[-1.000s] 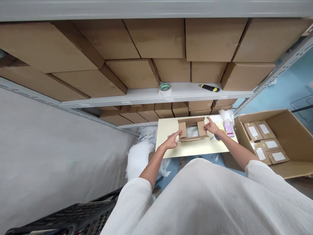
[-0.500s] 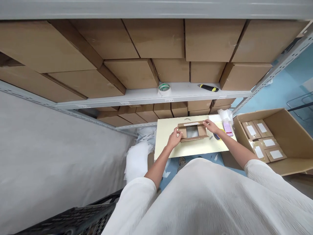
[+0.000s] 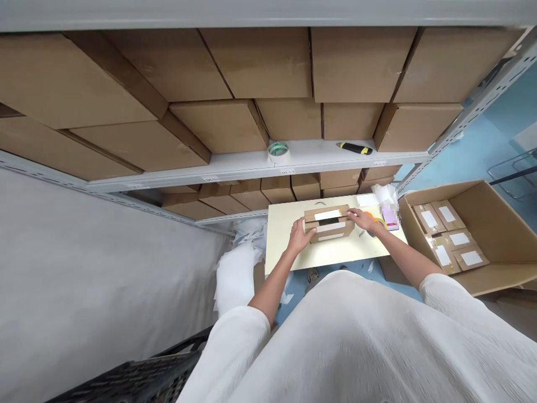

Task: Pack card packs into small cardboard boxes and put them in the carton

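Note:
A small cardboard box (image 3: 331, 230) with white labels stands on the pale yellow table (image 3: 289, 260). Its two long top flaps are folded inward, and a dark gap shows between them. My left hand (image 3: 299, 236) grips the box's left end, with the thumb on the near flap. At the right end, my right hand (image 3: 359, 218) holds the far corner with its fingers. Beside my right wrist lies a tape dispenser (image 3: 371, 222) with orange and yellow parts, partly covered by the forearm.
To the right, a large open carton (image 3: 509, 235) holds several small labelled boxes. A tape roll (image 3: 278, 151) and a utility knife (image 3: 354, 148) lie on the shelf edge ahead. White packing sheets (image 3: 237, 274) are piled left of the table; a black crate (image 3: 138, 375) is lower left.
The box's long flaps have swung from standing open to nearly closed, hiding most of the inside. My hands have stayed at its two ends.

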The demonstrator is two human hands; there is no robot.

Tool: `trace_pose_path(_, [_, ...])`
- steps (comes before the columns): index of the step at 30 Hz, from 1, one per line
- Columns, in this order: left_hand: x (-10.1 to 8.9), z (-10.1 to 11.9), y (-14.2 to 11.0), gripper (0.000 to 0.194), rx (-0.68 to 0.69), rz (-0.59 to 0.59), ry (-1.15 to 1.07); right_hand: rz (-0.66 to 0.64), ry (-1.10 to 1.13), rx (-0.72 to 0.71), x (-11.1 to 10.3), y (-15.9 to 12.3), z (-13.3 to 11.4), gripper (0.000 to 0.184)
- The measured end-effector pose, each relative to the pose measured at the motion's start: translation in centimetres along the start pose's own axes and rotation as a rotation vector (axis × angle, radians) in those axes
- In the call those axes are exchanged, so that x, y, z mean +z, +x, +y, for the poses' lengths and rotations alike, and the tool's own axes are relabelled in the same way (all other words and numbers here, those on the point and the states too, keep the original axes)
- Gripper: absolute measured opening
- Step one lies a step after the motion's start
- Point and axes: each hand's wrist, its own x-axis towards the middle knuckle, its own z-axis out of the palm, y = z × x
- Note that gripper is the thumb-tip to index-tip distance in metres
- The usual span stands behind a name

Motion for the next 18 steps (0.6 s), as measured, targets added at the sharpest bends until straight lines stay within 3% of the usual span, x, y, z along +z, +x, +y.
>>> trace_pose_path(5, [0.8, 1.5, 0.8, 0.068, 0.069, 0.076, 0.128, 0.027, -0.015, -0.006, 1.3, 0.1, 0.8, 0.046])
trace_pose_path(10, [2.2, 2.6, -0.4, 0.055, 0.312, -0.035, 0.258, 0.096, -0.061, -0.008, 2.9, -0.2, 1.2, 0.052])
trace_pose_path(15, [3.9, 2.4, -1.4, 0.062, 0.305, -0.086, 0.273, 0.103, 0.006, -0.032, 3.8, -0.9, 1.9, 0.054])
trace_pose_path(18, [4.2, 2.2, -1.3, 0.065, 0.298, -0.105, 0.289, 0.203, 0.030, -0.018, 3.8, -2.0, 3.9, 0.054])
